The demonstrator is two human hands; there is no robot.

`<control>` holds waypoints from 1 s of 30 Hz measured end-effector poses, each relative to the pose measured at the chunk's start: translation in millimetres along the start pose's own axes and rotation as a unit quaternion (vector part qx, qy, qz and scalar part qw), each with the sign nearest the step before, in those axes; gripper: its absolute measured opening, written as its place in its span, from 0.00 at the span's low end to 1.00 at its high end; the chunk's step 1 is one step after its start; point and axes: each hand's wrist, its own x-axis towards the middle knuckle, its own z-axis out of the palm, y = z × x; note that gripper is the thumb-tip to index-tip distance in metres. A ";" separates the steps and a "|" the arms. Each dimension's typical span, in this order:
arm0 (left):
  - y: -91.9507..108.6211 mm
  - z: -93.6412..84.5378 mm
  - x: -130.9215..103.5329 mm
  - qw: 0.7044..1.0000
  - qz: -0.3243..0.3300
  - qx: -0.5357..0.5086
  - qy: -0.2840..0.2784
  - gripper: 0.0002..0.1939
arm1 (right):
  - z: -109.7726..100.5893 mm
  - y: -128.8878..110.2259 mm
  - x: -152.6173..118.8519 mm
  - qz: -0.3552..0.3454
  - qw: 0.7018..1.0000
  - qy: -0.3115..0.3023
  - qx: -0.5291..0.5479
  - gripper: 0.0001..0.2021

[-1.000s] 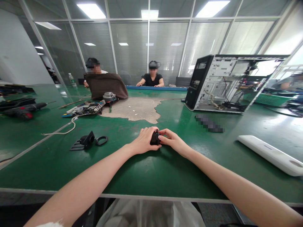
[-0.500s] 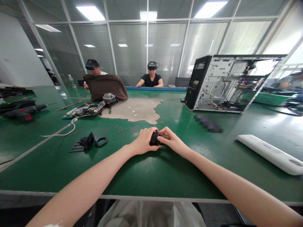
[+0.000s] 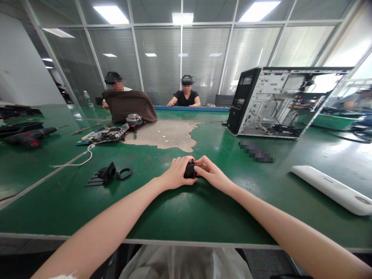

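A small black part (image 3: 189,170) is held just above the green table (image 3: 186,217), in front of me. My left hand (image 3: 178,172) wraps round it from the left, with the thumb along its near side. From the right, my right hand (image 3: 207,169) pinches its right end between thumb and fingers. The fingertips hide some of the part. Off to the left lie a black ring (image 3: 124,174) and a black slotted bracket (image 3: 106,175).
An open computer case (image 3: 261,102) stands at back right. A white casing (image 3: 331,188) lies near right. Circuit boards (image 3: 106,134), a drill (image 3: 29,137) and a brown cloth (image 3: 130,106) are leftward. Two people sit across the table; another is far right.
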 end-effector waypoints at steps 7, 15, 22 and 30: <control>-0.5 -0.4 0.2 1.000 0.000 0.001 -0.005 0.29 | -0.9 7.7 4.1 0.025 0.999 0.011 -0.016 0.11; -0.9 0.1 0.4 1.000 -0.009 -0.004 -0.004 0.28 | -2.3 0.2 -1.7 -0.019 0.999 -0.021 -0.015 0.09; -0.8 -0.4 0.8 1.000 -0.003 -0.003 -0.006 0.29 | 0.4 2.3 3.0 0.015 1.000 0.014 -0.019 0.11; -1.9 1.2 0.7 1.000 -0.009 -0.004 -0.006 0.29 | -5.8 2.8 0.5 -0.012 0.999 -0.037 0.010 0.12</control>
